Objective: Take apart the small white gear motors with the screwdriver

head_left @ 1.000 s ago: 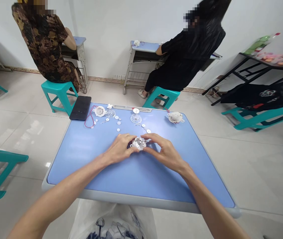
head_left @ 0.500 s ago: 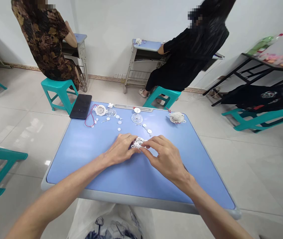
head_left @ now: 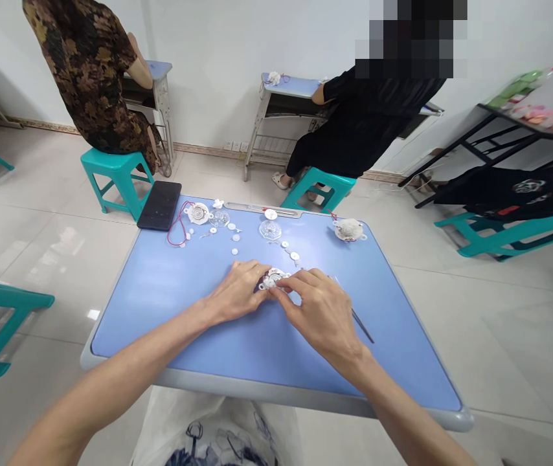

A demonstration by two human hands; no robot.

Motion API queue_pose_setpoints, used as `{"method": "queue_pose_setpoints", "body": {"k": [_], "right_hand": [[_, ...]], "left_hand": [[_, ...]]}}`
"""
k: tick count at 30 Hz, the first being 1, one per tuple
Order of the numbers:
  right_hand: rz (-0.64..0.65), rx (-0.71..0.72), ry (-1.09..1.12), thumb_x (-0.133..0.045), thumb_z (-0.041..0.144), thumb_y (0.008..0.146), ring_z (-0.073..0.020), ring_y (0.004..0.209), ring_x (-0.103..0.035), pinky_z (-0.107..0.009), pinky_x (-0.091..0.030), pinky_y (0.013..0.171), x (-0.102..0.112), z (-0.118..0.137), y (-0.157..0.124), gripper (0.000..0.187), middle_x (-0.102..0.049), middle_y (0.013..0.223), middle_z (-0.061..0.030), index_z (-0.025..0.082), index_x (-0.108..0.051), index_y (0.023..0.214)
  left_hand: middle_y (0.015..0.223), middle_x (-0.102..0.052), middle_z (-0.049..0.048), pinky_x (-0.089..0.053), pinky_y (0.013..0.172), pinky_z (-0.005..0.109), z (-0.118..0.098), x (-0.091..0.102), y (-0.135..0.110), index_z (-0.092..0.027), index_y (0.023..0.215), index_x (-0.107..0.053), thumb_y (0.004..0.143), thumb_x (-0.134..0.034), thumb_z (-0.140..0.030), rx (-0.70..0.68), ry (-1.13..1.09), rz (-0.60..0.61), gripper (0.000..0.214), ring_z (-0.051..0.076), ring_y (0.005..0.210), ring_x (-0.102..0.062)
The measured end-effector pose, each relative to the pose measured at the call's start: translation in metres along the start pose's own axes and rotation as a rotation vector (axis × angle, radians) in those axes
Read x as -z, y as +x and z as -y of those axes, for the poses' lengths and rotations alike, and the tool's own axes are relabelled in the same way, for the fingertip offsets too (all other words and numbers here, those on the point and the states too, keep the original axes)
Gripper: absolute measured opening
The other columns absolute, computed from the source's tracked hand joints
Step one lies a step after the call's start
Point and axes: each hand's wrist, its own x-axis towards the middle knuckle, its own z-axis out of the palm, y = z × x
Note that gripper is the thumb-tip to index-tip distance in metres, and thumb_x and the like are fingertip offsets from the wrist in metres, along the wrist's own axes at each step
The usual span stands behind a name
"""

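Housing [head_left: 272,279], white plastic, long axis crosswise, clenched in grip of left hand [head_left: 234,292], right hand [head_left: 320,316]

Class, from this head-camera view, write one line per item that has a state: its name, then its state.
white plastic housing: held between both hands
left hand: gripping the housing
right hand: gripping the housing
clear plastic dome: lying loose
red wire: looped, lying loose
thin dark tool: lying beside the right hand
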Motion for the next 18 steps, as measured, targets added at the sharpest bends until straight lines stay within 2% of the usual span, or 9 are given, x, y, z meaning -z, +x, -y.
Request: {"method": "queue_pose_setpoints", "body": {"k": [9,18], "right_hand": [[-0.007,-0.073,0.027,-0.061,0.029,0.090,-0.0193,0.073,-0.061,-0.031,-0.035,0.056,0.0009,0.0059,0.0010,0.018,-0.072,0.074,-0.0018,0.023,-0.071,0.078],[0.009,-0.108,0.040,-0.069,0.029,0.085,-0.0187,0.074,-0.063,-0.030,-0.037,0.059,0.0014,0.0065,0.0003,0.010,-0.073,0.075,0.0000,0.021,-0.074,0.081]], "left_hand": [[0.097,-0.067,0.0040,-0.041,0.087,0.033,-0.0020,0.0007,0.0003,-0.018,0.108,-0.061,0.093,-0.060,-0.028,0.018,-0.009,0.012,0.018,0.020,0.092,-0.061],[0.097,-0.067,0.0042,-0.040,0.088,0.034,-0.0016,0.0006,0.0001,-0.018,0.115,-0.061,0.093,-0.061,-0.027,0.005,-0.030,0.011,0.024,0.019,0.091,-0.061]]}}
